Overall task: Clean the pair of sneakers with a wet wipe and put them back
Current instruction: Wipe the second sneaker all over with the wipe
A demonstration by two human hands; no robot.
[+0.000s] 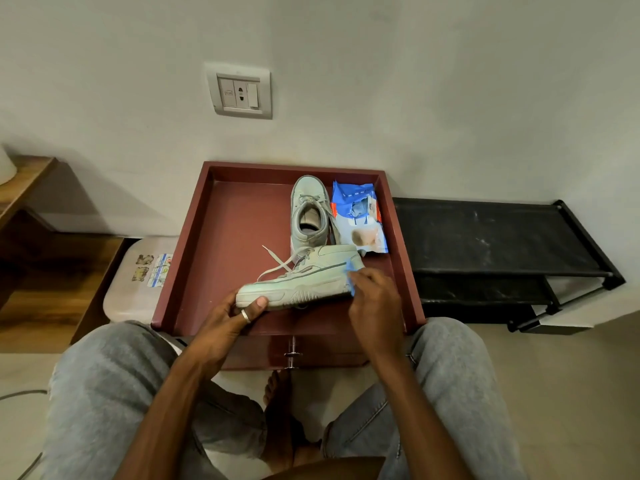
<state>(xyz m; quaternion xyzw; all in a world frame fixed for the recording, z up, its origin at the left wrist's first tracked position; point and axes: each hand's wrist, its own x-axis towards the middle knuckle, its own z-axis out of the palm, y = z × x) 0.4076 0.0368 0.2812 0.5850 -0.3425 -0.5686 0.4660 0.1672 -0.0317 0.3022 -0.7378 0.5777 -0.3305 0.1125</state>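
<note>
A pale green sneaker (304,280) lies on its side across the front of a dark red tray-top (221,237), toe to the left. My left hand (232,317) grips its toe, thumb on the sole edge. My right hand (372,299) pinches a blue wet wipe (350,275) against the sneaker's heel. The second sneaker (309,211) stands upright behind it, toe toward the wall. A blue pack of wet wipes (358,218) lies open to its right, inside the tray.
The tray-top belongs to a small red cabinet with a metal knob (292,355) at its front. A black shoe rack (491,251) stands to the right, a pale stool (138,282) and wooden furniture (41,244) to the left. My knees flank the cabinet.
</note>
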